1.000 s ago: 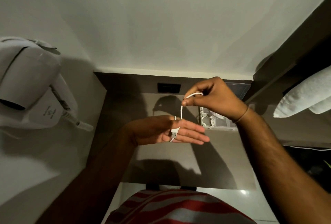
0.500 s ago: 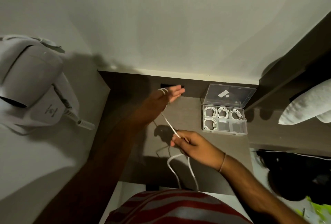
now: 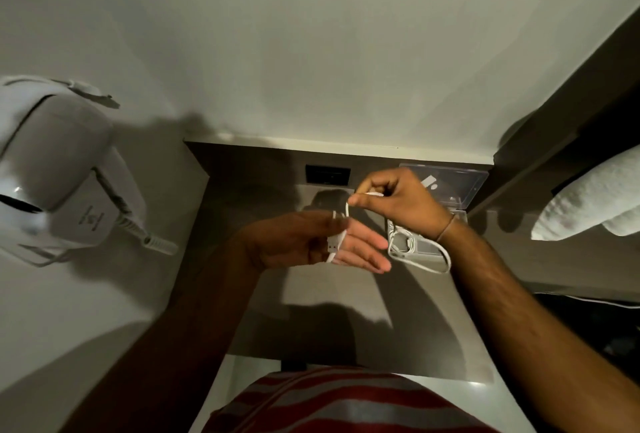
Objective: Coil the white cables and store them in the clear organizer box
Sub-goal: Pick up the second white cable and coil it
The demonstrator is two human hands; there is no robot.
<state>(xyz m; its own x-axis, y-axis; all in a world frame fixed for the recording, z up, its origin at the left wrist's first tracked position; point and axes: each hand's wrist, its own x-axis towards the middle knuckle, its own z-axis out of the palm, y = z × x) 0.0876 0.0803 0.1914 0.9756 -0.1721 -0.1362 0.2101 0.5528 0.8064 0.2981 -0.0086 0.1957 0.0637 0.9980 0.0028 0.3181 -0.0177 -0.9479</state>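
A white cable is wound round the straight fingers of my left hand. Its USB plug lies across the palm. My right hand hovers just above and behind those fingers and pinches the cable between thumb and forefinger. The slack hangs in a loop below my right wrist. The clear organizer box stands open at the back right of the counter, partly hidden by my right hand. Coiled white cables lie in its compartments.
A white wall-mounted hair dryer with a coiled cord juts out on the left. A rolled white towel lies on a dark shelf to the right. A black socket plate sits on the back panel above the grey counter.
My left hand has pulled back from near the socket to mid-counter. My right hand has risen from the front of the counter to above the left fingers, carrying the cable up.
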